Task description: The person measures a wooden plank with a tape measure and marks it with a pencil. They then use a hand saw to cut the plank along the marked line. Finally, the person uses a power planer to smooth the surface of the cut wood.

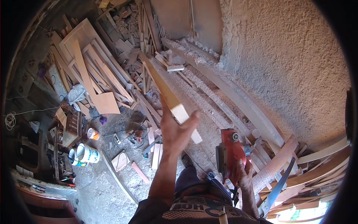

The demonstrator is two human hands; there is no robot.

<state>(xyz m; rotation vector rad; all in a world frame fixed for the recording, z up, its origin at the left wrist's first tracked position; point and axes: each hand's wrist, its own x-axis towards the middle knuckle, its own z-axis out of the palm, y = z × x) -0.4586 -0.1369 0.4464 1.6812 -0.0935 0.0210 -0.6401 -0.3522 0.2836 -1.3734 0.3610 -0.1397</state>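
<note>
A long wooden board (161,85) slants up and away in front of me, with a bright, sunlit patch near its close end. My left hand (174,128) grips it near that end, thumb on the right side and fingers along the left. At right, my right hand (244,173) is wrapped round the handle of a red electric planer (231,147), which is held up beside the board and apart from it. Part of the right hand's grip is hidden behind the tool.
Shaving-covered beams (223,80) run along the rough wall (283,52). A blue-bladed handsaw (279,184) leans at lower right near stacked planks (320,175). Panels and offcuts (91,59) pile up at left. White buckets (87,154), cords and scraps lie on the dusty floor (100,186).
</note>
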